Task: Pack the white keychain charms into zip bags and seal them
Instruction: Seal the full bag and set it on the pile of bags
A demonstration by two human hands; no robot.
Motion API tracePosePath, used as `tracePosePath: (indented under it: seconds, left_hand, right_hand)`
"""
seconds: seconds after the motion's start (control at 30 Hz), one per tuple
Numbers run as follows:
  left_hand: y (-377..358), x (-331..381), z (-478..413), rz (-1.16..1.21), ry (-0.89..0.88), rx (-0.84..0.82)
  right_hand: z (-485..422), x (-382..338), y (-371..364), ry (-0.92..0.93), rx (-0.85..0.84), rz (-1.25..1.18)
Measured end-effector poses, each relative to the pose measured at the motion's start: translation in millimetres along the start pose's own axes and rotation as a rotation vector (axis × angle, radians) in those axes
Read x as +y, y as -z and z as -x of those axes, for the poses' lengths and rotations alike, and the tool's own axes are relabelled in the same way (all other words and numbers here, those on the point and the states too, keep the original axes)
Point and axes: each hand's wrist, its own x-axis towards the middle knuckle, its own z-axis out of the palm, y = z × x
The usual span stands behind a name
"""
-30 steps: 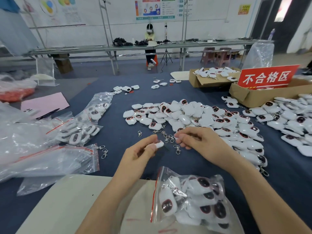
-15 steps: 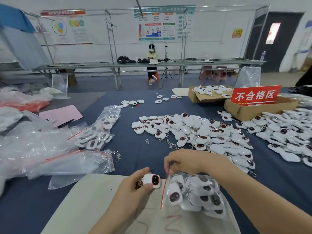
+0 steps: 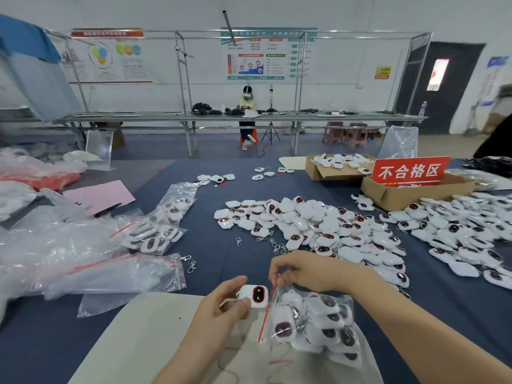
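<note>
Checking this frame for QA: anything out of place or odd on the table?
Yes: loose metal clasps lie bare on the blue cloth in front of the charm pile, seemingly attached to no charm; two more sit by the empty zip bags. A few stray charms lie apart at the far side. Nothing looks damaged.

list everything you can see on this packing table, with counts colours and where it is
held charm: one, white with dark face, near edge, centre
open zip bag: one, clear with red strip, part full, near edge
loose charms: too many to count, white, piled centre and right
filled bags: at least two, clear, left of centre
empty bags: a stack, clear, near left
metal clasps: several, silver, before the centre pile
cardboard boxes: two, brown, far right
red sign: one, red, at the nearer box
pink sheet: one, pink, far left
left hand: holds the held charm
right hand: pinches the open zip bag's mouth
</note>
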Motion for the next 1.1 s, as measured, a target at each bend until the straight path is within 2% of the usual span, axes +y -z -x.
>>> tracePosePath:
  seconds: [0.27, 0.67, 0.8, 0.9, 1.1]
  left_hand:
    - [-19, 7, -5, -0.04, -0.029, -0.116]
    - [-33, 7, -12, -0.088, -0.098, -0.169]
    - [-33, 5, -15, -0.026, -0.095, -0.094]
    - [-29, 0, -21, 0.032, -0.079, 0.046]
    - [-14, -14, -34, 0.168, 0.037, 0.21]
  right_hand:
    - [-1, -2, 2, 0.042, 0.022, -0.05]
    - [-3, 0, -3, 0.055, 0.097, -0.093]
    - [-2, 4, -6, 0.019, 0.08, -0.115]
    - [-1, 9, -7, -0.019, 0.06, -0.163]
    - [-2, 16, -11, -0.164, -0.005, -0.247]
